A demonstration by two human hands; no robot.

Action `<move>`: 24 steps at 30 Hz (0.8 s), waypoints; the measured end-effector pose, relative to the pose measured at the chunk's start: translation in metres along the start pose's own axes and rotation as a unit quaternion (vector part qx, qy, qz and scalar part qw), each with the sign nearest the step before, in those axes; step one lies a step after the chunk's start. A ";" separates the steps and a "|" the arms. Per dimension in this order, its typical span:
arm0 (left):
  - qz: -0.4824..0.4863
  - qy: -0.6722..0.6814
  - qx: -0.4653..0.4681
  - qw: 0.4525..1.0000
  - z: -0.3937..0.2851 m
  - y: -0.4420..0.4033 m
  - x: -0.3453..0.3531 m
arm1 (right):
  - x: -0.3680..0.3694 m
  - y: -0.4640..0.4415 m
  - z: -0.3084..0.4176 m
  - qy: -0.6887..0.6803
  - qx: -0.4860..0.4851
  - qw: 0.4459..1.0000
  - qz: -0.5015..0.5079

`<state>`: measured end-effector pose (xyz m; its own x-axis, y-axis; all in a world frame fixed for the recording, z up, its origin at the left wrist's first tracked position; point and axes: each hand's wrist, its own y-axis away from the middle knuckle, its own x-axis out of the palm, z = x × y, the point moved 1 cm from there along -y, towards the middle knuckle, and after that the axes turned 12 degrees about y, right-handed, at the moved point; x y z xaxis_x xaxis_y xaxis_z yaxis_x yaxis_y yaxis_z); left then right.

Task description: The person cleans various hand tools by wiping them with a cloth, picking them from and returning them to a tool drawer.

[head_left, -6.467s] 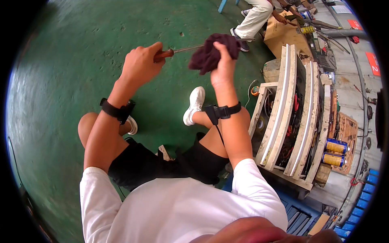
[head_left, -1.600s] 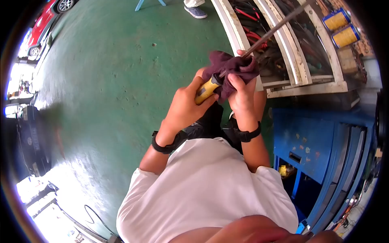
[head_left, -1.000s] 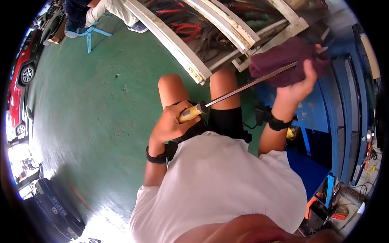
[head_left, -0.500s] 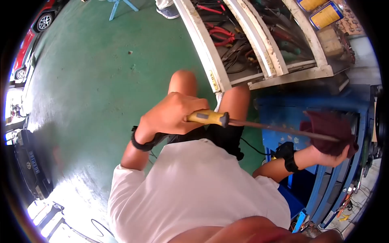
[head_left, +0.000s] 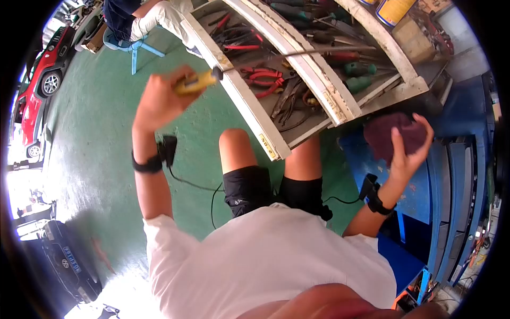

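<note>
My left hand (head_left: 164, 100), a little blurred, is closed round the yellow handle of a long screwdriver (head_left: 197, 83). The shaft reaches right, passing over the open drawers (head_left: 259, 123). Over by the blue cabinet, my right hand (head_left: 408, 154) grips a bunched maroon cloth (head_left: 383, 136), its fingers bent round the edge. The cloth and the shaft are apart. Red-handled pliers (head_left: 265, 78) and other tools lie in the nearer drawer, and green-handled tools (head_left: 360, 69) lie in the farther one.
The blue cabinet (head_left: 414, 183) stands at the right, near my right forearm. A seated person (head_left: 162, 18) is on a blue stool (head_left: 134, 50) beyond the drawers. A red car (head_left: 40, 87) and a dark car (head_left: 66, 260) are at the left. Cans (head_left: 394, 10) stand at the upper right.
Since the last earlier frame, my left hand has moved up and left with the screwdriver. My right hand has moved up and slightly left with the cloth, and the shaft no longer overlaps the cloth.
</note>
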<state>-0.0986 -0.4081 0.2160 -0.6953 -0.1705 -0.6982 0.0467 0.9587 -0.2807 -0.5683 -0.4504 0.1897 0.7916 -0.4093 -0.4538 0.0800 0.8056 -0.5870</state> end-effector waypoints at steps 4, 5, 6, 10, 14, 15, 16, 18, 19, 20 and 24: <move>0.041 -0.102 -0.001 0.994 -0.011 -0.057 -0.009 | 0.043 0.001 0.012 -0.030 -0.040 0.998 0.039; 0.041 -0.101 -0.002 0.994 -0.013 -0.071 -0.006 | 0.051 0.002 0.012 -0.068 -0.029 0.996 0.044; 0.037 -0.096 0.018 0.995 -0.016 -0.082 -0.001 | 0.056 0.003 0.007 -0.056 -0.038 0.996 0.053; 0.056 -0.087 0.064 0.993 -0.027 -0.125 0.017 | 0.066 -0.003 0.019 0.015 -0.111 0.992 0.061; 0.058 -0.132 0.151 0.978 -0.026 -0.163 0.036 | 0.067 -0.010 0.027 0.047 -0.096 0.989 0.098; 0.069 -0.147 0.168 0.972 -0.029 -0.173 0.042 | 0.067 -0.016 0.028 0.049 -0.097 0.990 0.092; 0.110 -0.166 0.125 0.972 -0.036 -0.182 0.045 | 0.067 -0.020 0.029 0.063 -0.114 0.986 0.100; 0.108 -0.143 0.160 0.971 -0.038 -0.191 0.057 | 0.069 -0.020 0.030 0.088 -0.129 0.982 0.109; 0.096 -0.124 0.193 0.969 -0.039 -0.198 0.062 | 0.072 -0.021 0.028 0.089 -0.127 0.982 0.108; 0.129 -0.110 0.194 0.966 -0.039 -0.204 0.067 | 0.074 -0.020 0.028 0.088 -0.133 0.982 0.104; 0.184 -0.088 0.151 0.967 -0.033 -0.220 0.102 | 0.077 -0.018 0.024 0.073 -0.135 0.984 0.093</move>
<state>-0.2035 -0.6291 0.2285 -0.4602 0.1083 -0.8812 0.4945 0.8556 -0.1531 -0.4946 -0.4865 0.1817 0.6796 -0.3383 -0.6509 -0.2375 0.7381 -0.6316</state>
